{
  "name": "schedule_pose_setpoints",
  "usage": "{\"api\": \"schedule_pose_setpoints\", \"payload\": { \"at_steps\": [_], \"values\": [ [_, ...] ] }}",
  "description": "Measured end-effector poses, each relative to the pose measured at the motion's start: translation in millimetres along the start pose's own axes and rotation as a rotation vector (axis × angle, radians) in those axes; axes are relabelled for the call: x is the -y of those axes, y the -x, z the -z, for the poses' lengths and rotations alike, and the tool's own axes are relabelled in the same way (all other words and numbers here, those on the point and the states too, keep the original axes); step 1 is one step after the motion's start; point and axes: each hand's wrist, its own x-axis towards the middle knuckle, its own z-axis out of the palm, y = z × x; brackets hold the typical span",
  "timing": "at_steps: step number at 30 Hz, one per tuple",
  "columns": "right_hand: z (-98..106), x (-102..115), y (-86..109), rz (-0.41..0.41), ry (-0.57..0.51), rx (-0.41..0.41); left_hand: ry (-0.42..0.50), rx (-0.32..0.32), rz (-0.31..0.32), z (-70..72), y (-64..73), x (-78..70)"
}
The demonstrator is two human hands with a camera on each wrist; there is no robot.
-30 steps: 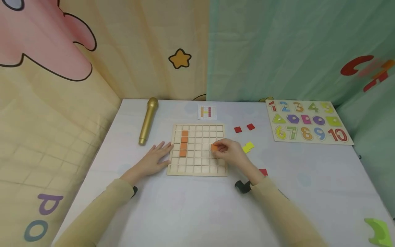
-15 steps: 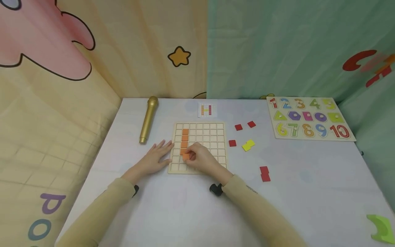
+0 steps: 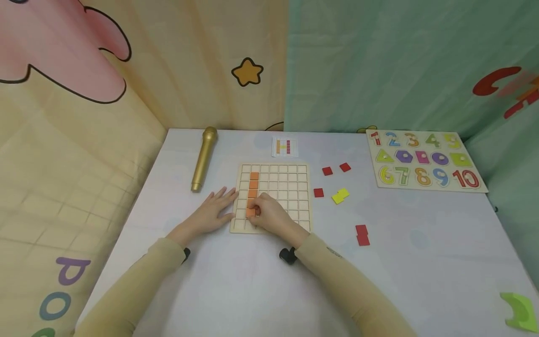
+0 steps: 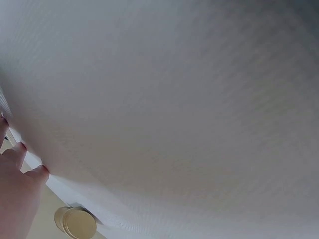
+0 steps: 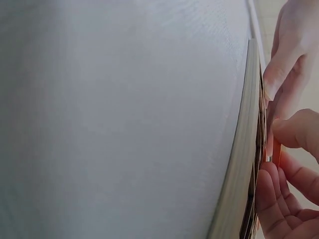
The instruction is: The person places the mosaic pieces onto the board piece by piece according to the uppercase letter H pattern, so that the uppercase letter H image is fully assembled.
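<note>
A wooden grid board (image 3: 290, 174) lies on the white table, with a column of orange square tiles (image 3: 254, 184) toward its left side. My right hand (image 3: 274, 216) pinches one orange tile (image 3: 250, 213) at the lower end of that column. In the right wrist view this orange tile (image 5: 276, 149) stands on edge between thumb and fingers, close over the board. My left hand (image 3: 207, 214) lies flat with spread fingers, its fingertips at the board's left edge. Only part of the left hand (image 4: 17, 191) shows in the left wrist view.
Behind the board lies a small pattern card (image 3: 285, 147). A gold microphone (image 3: 204, 161) is at left. On the right are loose red tiles (image 3: 327, 171), yellow tiles (image 3: 338, 198), a red pair (image 3: 362, 235), a number puzzle (image 3: 427, 161) and a green piece (image 3: 520, 311).
My right hand has carried the orange tile leftward across the board to the orange column, then settled it in line below the others. The left hand has stayed at the board's edge.
</note>
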Motion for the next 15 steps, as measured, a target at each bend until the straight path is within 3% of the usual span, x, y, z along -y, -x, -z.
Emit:
{"api": "schedule_pose_setpoints", "payload": {
  "at_steps": [15],
  "values": [
    [-0.9,2.3,-0.3,-0.002,0.058,0.011,0.004,0.014,0.019,0.1,-0.6,-1.0]
  ]
}}
